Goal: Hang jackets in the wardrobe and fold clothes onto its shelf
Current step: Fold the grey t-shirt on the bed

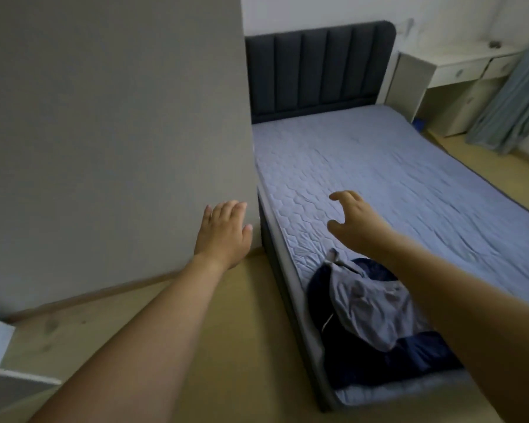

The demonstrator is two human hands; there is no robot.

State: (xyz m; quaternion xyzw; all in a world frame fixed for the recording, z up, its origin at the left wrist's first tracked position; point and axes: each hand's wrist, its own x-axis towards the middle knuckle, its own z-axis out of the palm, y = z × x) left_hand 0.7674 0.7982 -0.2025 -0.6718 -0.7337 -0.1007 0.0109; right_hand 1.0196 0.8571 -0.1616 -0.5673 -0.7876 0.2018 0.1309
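**Reaching In, Nothing in Hand Yet**

Both arms out, both hands empty. Nearest the camera, on the near end of the bed: a crumpled heap of clothes [370, 319], dark navy with a pale grey garment lying on top, close to the bed's left edge. Lay under the right forearm, untouched by either hand. Whether jacket or plain clothing, could not be told from the bundle.

Further out, right hand [353, 222] held above the quilted blue mattress [394, 178], fingers spread and loosely curled, gripping nothing, already past the pile rather than over it. Left hand [225, 232] out beside the tall grey panel [113, 132], fingers straight and together, palm toward its surface; touching or just short of it, could not be told. Probably the wardrobe's side, though no door, rail or shelf was on show.

Beyond, the dark padded headboard [318, 71], then a white desk [458, 74] and a blue-green curtain [510, 96] at the far right.

Judged the step as the pick-up, not yet begun. Next move called for drawing the right hand back and down onto the heap, closing on the grey top layer first, lifting it clear of the navy one, then sorting: hanger or fold.
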